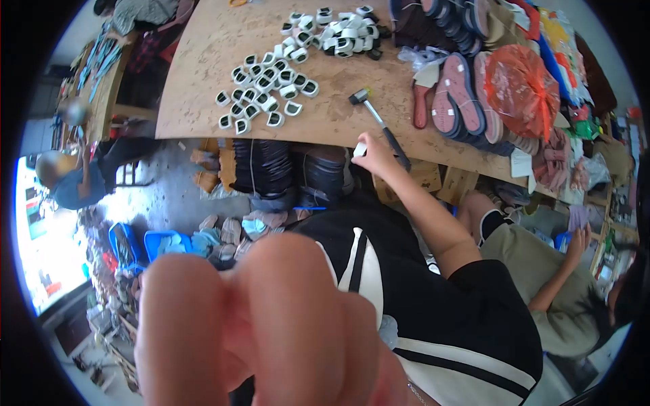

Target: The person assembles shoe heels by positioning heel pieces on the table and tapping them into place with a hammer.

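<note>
My right hand [372, 155] is closed on a small white piece [360, 150], just off the table's front edge. A hammer [386, 130] with a black head and black grip lies beside it, its grip reaching over the edge. Large and blurred, my left hand [271, 318] is raised close to the camera with its fingers bent together; anything inside them is hidden. Many white, dark-centred loop pieces [267, 84] are spread on the brown table [196, 68], with a denser heap [349, 34] farther back.
Bundled soles [457, 101] and a red plastic bag [521, 91] occupy the table's right side. Dark stacks [264, 169] stand beneath it. A co-worker [555, 277] sits at the right; another person [74, 176] is at the far left, near blue bins [166, 242].
</note>
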Action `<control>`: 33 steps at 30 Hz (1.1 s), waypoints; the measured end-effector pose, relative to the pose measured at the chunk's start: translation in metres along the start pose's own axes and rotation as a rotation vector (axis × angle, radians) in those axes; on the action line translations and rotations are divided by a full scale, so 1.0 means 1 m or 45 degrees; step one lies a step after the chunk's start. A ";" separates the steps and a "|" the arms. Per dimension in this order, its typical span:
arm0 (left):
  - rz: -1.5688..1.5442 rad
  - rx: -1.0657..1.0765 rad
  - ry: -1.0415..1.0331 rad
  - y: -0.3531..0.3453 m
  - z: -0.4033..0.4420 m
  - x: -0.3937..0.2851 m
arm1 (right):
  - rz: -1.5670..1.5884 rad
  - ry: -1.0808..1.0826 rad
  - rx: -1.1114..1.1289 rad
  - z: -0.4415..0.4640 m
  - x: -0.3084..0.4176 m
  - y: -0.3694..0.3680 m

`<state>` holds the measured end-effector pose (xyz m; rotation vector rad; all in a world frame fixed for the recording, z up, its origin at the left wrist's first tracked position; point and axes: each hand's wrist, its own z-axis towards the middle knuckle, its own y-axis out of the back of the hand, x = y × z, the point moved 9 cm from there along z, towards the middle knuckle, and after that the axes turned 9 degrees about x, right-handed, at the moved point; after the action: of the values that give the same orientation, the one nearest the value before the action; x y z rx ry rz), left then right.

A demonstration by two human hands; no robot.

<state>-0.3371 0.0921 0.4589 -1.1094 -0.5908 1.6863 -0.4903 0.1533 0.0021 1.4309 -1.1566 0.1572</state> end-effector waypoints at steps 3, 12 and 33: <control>-0.035 -0.137 -0.118 0.014 -0.001 0.003 | 0.037 -0.096 0.144 0.039 -0.001 -0.005; -0.122 -0.438 -0.459 0.008 -0.012 0.000 | -0.283 0.016 0.072 0.141 0.013 -0.043; -0.302 -0.125 -0.611 0.060 -0.056 -0.075 | 0.910 -0.105 -0.006 0.198 0.021 -0.093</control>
<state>-0.3093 -0.0066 0.4149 -0.6629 -1.0739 1.7307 -0.5174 -0.0407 -0.0986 0.9704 -1.6967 0.5950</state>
